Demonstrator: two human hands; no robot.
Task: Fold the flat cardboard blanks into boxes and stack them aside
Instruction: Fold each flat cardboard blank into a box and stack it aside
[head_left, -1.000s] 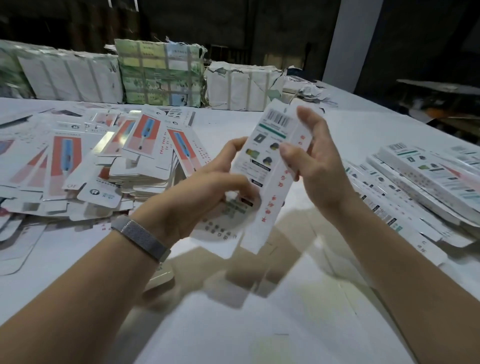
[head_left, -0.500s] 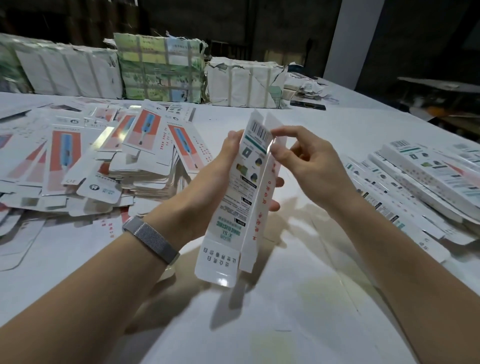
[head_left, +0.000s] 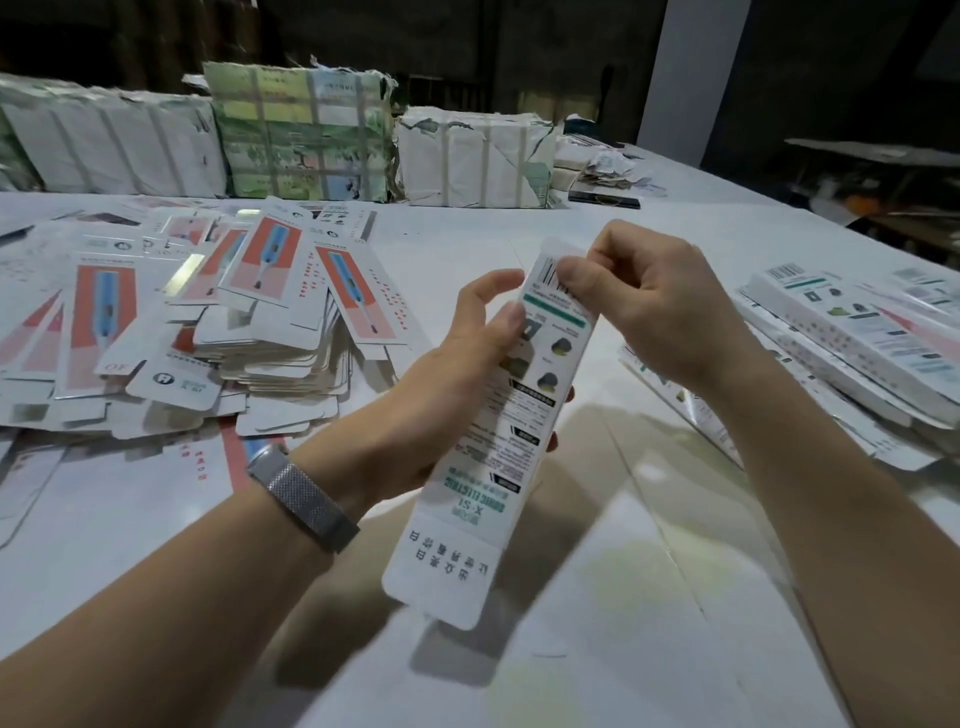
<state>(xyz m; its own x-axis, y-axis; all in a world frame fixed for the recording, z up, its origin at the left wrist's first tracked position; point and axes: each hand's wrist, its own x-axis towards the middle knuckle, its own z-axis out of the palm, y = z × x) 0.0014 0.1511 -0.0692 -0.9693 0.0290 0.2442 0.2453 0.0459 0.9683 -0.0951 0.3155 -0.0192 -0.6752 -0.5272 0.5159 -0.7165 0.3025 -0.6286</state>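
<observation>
— What has changed?
— The toothbrush box (head_left: 511, 415), half-opened a moment ago, has been squared into a tube held above the table (head_left: 597, 597). Its middle is gripped by the left hand (head_left: 457, 374), and its top flap is now pinched by the right hand (head_left: 649, 306).
— Meaning?
— Closing the top end is judged next; stacking is not yet begun.

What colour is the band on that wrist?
Silver-grey metal mesh, on the left wrist band; head view shows it.
</observation>
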